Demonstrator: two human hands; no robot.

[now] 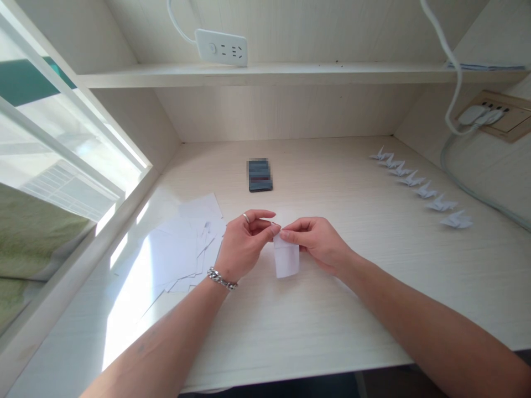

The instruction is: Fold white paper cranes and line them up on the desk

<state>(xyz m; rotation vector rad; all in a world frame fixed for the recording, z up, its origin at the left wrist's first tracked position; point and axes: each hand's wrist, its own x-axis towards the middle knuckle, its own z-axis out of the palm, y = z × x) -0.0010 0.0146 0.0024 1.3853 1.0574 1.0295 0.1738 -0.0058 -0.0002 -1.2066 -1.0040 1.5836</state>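
Observation:
My left hand [244, 243] and my right hand [317, 241] meet over the middle of the pale desk [332, 320]. Both pinch the top edge of a small folded white paper [287, 260], which hangs down between them above the desk. My left hand wears a ring and a chain bracelet. A loose pile of white paper sheets [182, 249] lies just left of my left hand, partly in sunlight.
A dark phone [260, 174] lies flat behind the hands. Several folded white paper cranes [418, 185] stand in a row at the right. A power strip [222, 47] sits on the shelf above, a wall socket [493, 117] with cables at right, a window [53, 143] at left.

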